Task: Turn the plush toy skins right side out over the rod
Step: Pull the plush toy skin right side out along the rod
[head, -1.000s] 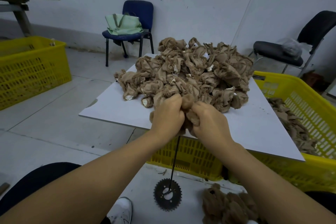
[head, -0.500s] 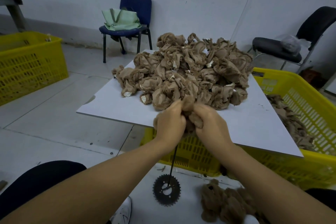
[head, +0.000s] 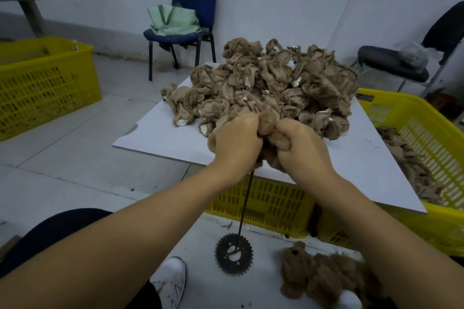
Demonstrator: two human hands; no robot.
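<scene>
A brown plush toy skin point(head: 268, 125) is bunched on top of a thin black rod point(head: 246, 202), which stands on a toothed metal disc point(head: 234, 254) on the floor. My left hand point(head: 236, 143) grips the skin's left side and my right hand point(head: 300, 147) grips its right side, fists close together. The rod's top is hidden inside the skin. Behind my hands, a big heap of inside-out brown skins point(head: 266, 88) lies on a white board point(head: 160, 138).
The board rests on a yellow crate point(head: 261, 203); another yellow crate point(head: 411, 118) at right holds more skins. Furry finished skins point(head: 324, 276) lie on the floor at lower right. A third yellow crate point(head: 47, 83) stands left, a blue chair point(head: 183, 32) and a black chair point(head: 401, 63) behind.
Both hands have pulled slightly lower and apart on the skin, and its rounded top now bulges up between the fists. The view shifted a little.
</scene>
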